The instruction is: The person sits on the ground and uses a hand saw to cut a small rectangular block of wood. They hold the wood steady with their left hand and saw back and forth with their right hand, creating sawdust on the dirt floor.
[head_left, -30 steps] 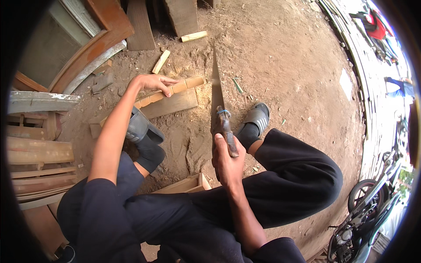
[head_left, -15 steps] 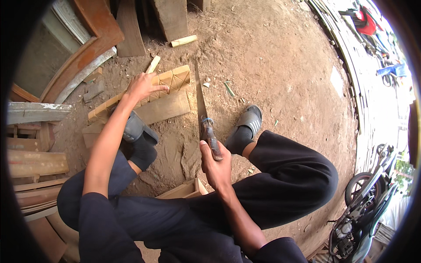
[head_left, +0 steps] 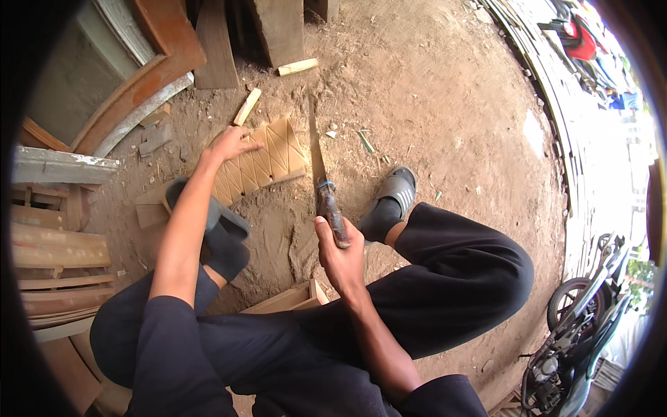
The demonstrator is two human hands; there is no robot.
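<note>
My left hand (head_left: 233, 144) lies over the far edge of a wooden board (head_left: 267, 156), one finger stretched along it and the others partly hidden. Zigzag lines and dark notches mark the board's upper face. My right hand (head_left: 342, 258) is wrapped around the worn dark handle of a handsaw (head_left: 318, 153). A blue band circles the saw where handle meets blade. The blade points away from me, just right of the board's end and apart from it. My left slipper (head_left: 233, 221) is beside the board's near left end, close to a flat wood piece (head_left: 150, 208).
Two pale wood offcuts (head_left: 248, 106) (head_left: 299, 67) lie on the dirt beyond the board. Wooden frames (head_left: 182, 42) and planks (head_left: 59, 254) crowd the left. My right slipper (head_left: 397, 191) stands right of the saw. A motorcycle (head_left: 573, 326) is at the far right.
The board has tipped so that more of its lined face shows, with my left hand still on it. My left foot has shifted slightly. The saw stays nearly in place.
</note>
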